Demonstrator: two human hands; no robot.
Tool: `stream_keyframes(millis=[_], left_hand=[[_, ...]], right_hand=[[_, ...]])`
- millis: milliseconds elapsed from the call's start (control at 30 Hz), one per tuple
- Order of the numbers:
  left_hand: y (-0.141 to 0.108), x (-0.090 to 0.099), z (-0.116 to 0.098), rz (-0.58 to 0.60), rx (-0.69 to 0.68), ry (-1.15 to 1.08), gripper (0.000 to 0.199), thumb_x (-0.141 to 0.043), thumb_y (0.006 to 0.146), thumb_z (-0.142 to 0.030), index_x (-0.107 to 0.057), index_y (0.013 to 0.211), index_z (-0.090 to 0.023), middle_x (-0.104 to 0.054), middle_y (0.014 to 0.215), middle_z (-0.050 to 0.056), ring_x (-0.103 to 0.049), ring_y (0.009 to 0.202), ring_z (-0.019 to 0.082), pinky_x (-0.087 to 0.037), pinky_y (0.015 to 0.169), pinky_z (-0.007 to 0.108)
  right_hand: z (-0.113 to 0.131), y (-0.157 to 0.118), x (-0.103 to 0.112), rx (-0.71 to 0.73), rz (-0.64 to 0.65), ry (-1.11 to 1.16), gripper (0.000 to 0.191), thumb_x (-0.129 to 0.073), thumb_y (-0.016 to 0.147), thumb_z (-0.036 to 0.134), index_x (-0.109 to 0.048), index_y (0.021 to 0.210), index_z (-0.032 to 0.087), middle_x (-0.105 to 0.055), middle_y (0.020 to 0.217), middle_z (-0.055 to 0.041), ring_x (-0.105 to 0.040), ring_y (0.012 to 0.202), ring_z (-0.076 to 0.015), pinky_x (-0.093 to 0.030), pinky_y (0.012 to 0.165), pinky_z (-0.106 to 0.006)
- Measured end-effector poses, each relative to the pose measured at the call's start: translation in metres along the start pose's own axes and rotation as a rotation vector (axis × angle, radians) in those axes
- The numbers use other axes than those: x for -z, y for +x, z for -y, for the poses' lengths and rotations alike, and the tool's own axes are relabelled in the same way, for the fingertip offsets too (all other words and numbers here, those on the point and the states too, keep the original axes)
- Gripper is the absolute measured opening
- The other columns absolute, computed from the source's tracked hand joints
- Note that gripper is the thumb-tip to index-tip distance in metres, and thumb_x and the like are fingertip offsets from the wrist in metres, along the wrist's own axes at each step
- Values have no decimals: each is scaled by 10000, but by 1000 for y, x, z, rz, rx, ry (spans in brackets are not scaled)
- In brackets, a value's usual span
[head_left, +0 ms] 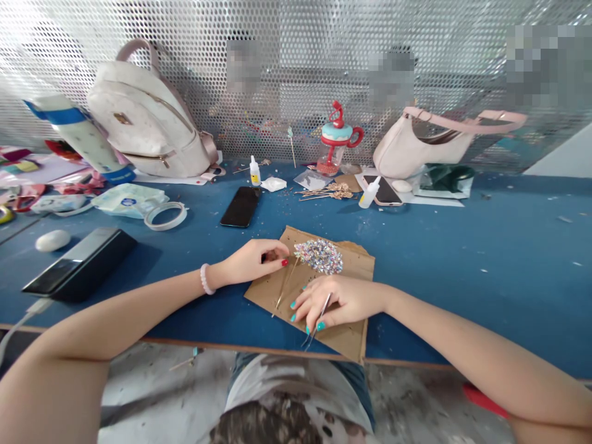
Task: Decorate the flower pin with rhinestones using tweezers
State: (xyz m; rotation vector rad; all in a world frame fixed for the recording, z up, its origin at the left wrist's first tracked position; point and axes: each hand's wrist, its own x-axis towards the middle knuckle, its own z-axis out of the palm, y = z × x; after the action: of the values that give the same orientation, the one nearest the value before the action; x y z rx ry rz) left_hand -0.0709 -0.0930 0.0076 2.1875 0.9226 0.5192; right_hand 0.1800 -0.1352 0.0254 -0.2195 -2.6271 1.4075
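A sheet of brown cardboard (354, 296) lies at the table's front edge under both hands. Heaped on it are glittering rhinestones (319, 256), with a thin gold stick (287, 285) slanting down toward me from their left side. My left hand (252, 260) rests at the cardboard's left edge, thumb and forefinger curled together beside the upper end of the stick; what they pinch, if anything, is too small to make out. In my right hand (330, 302) are metal tweezers (325, 306), held loosely with tips pointing down toward the table edge, just below the rhinestones.
Beyond the cardboard lie a black phone (240, 206), gold sprigs (340, 190) and two glue bottles (254, 171). A red-handled cup (333, 148), backpack (148, 117) and pink handbag (416, 148) stand along the perforated metal screen. Leftward are a tape roll (165, 216) and a black device (81, 262).
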Motion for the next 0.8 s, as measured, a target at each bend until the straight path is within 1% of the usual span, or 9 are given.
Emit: stream_keyframes(millis=[67,133,267,433,600,700,800], left_hand=[[-4,-1,-7,-3,-10,82,221,-574,876,-379,-624,927,-170,-609,718,-14,-477,559,92,-361,546,200],[-7,-4,-14,7,-26,158,202,-610,846,-377,-609,829,-175,-569,654,-28,-470,554,95,-339,553,207],[-11,-8,-24,55,-68,256,223,-631,819,-365,-558,723,-179,-548,639,-35,-461,580,102,-307,574,223],[-10,-9,-27,87,-74,291,185,-617,800,-305,-523,702,-180,-544,662,-40,-453,601,101,-311,603,231],[-10,-10,-29,80,-6,273,128,-595,758,-230,-533,660,-176,-539,625,-44,-463,591,99,-331,611,229],[-11,-11,-30,63,49,242,114,-577,745,-216,-539,646,-173,-541,605,-41,-467,578,98,-335,580,217],[-12,-11,-29,78,84,190,85,-558,746,-205,-554,667,-172,-538,585,-51,-457,534,82,-328,525,193]], right_hand=[[-2,0,-1,2,-6,9,216,-532,938,275,-729,977,195,-694,1178,-88,-565,1232,-176,-383,1062,-336],[-4,-1,-2,12,-13,24,242,-529,941,308,-733,972,181,-697,1170,-100,-567,1229,-182,-383,1058,-334],[-7,-1,-4,33,-25,43,292,-520,946,361,-738,970,168,-703,1151,-115,-577,1211,-190,-392,1044,-330],[-8,-1,-4,28,-34,41,265,-533,942,340,-738,972,175,-704,1151,-106,-575,1209,-184,-395,1039,-321],[-9,-1,-4,46,-29,33,271,-525,947,323,-737,974,157,-704,1144,-115,-572,1206,-183,-393,1038,-315],[-9,-1,-4,53,-28,22,262,-525,947,319,-735,975,164,-703,1148,-110,-573,1204,-184,-391,1038,-322],[-9,-2,-4,55,-27,24,255,-526,947,316,-732,984,169,-702,1153,-106,-568,1209,-184,-387,1041,-326]])
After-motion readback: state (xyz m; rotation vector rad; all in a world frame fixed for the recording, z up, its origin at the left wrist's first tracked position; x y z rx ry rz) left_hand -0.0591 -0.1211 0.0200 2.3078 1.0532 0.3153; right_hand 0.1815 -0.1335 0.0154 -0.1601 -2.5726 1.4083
